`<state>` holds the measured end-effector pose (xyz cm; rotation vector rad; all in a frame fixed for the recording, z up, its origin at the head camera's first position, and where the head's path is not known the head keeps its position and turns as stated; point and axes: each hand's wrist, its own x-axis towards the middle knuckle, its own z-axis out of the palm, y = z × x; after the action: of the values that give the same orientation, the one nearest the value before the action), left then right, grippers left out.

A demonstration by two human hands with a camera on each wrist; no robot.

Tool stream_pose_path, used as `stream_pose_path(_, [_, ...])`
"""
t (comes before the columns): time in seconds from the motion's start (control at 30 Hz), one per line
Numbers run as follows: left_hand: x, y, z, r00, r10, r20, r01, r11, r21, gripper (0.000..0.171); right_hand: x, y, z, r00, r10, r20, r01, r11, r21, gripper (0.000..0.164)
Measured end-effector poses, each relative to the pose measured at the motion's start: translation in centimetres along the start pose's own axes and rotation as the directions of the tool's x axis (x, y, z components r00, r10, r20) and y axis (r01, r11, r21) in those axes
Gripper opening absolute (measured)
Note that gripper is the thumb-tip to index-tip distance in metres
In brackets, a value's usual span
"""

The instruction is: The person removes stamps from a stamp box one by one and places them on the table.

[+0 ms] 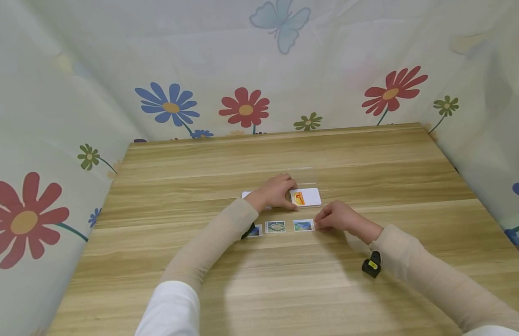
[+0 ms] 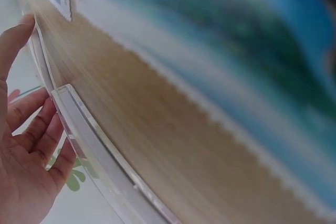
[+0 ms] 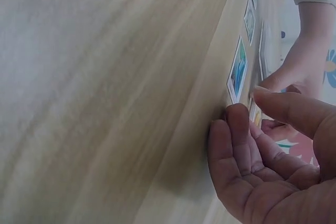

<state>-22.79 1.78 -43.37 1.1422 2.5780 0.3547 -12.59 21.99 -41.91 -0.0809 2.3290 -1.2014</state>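
My left hand holds a clear case of white cards by its left end, thumb on the near edge and fingers on the far one. An orange picture stamp shows on top of the case. In the left wrist view a second clear case lies beside the fingers. My right hand has curled fingers and pinches the right edge of a blue-green stamp lying on the table. The same stamp appears in the right wrist view, its near corner at the fingertips.
Left of that stamp lie a stamp with a round pale picture and a blue stamp, partly hidden by the left wrist camera. A clear lid is behind the case. Flowered cloth encloses the wooden table.
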Motion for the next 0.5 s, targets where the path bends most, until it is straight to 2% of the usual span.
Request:
stream_pose_path(0.3, [-0.1, -0.3, 0.2, 1.000, 0.017, -0.008, -0.017, 1.000, 0.001, 0.064, 0.4, 0.0, -0.5, 0.988, -0.127, -0.086, 0.112, 0.981, -0.155, 0.016])
stream_pose_path(0.4, [-0.1, -0.3, 0.2, 1.000, 0.019, -0.007, -0.019, 1.000, -0.004, 0.063, 0.6, -0.4, -0.7, 0.976, -0.173, -0.129, 0.144, 0.967, -0.210, 0.015])
stream_pose_path(0.5, [-0.2, -0.2, 0.2, 1.000, 0.018, -0.007, -0.018, 1.000, -0.008, 0.063, 0.7, -0.9, -1.0, 0.960, -0.218, -0.174, 0.178, 0.959, -0.219, 0.017])
